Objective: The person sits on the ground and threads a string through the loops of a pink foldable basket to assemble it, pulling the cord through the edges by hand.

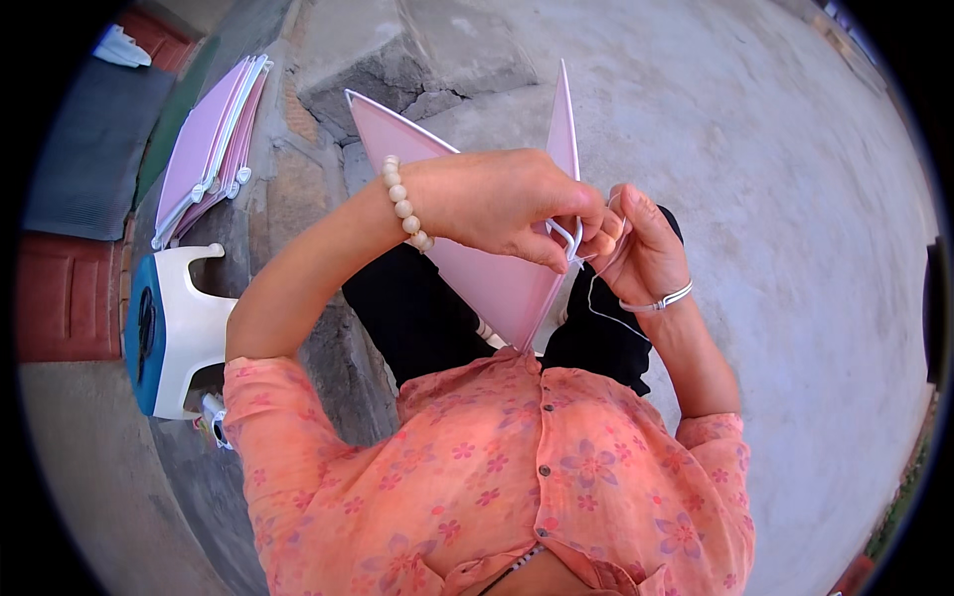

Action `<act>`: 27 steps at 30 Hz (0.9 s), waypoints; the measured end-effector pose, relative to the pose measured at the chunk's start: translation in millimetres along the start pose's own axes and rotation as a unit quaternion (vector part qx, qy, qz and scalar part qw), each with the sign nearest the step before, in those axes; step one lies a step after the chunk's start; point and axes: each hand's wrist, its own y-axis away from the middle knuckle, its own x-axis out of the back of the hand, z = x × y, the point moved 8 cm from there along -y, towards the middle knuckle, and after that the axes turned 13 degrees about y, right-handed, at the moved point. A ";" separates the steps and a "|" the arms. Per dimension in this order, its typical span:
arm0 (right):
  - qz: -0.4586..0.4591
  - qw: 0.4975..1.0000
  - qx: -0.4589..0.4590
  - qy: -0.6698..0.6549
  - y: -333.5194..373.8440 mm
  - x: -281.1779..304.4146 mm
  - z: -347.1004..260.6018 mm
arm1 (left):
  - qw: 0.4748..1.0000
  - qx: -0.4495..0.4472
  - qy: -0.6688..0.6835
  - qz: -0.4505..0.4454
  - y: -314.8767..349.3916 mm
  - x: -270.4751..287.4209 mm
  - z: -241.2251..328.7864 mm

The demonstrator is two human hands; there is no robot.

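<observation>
One pink folder (497, 283) stands open between the knees (409, 310). The left hand (527, 207) pinches a white loop (570, 238); the right hand (651, 246) pinches thread (606, 316). The thread's tail hangs loose, so tying looks unfinished. I can't tell if the piled folders (207, 144) are done.

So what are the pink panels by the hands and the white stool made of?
The pink panels look like smooth, stiff card, being flat with crisp edges; plastic is possible. The white stool seems plastic, with smooth, rounded, moulded-looking legs.
</observation>
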 end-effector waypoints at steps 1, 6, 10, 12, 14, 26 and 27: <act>-0.002 1.000 0.003 -0.001 4.8 -3.8 -1.9 | 1.000 0.000 -0.003 -0.002 0.2 -4.7 4.5; -0.044 0.998 0.014 -0.032 35.9 -15.7 -10.5 | 0.999 0.003 -0.032 0.002 -2.6 -30.2 17.9; -0.056 0.995 0.035 -0.081 49.4 -9.8 -16.9 | 0.999 -0.039 -0.020 0.007 -18.9 -36.4 26.4; -0.002 0.995 0.051 -0.085 52.1 3.4 -21.7 | 0.999 -0.014 -0.049 0.001 -30.2 -36.1 30.0; -0.012 0.992 0.067 -0.110 57.2 4.7 -27.3 | 0.998 -0.002 -0.059 -0.014 -40.1 -36.3 37.5; -0.189 0.960 0.198 -0.066 110.5 -65.0 -113.3 | 0.989 -0.006 -0.052 -0.136 -88.3 -33.8 162.9; -0.212 0.956 0.199 -0.027 116.1 -73.2 -112.3 | 0.986 0.040 -0.054 -0.152 -85.1 -38.4 166.7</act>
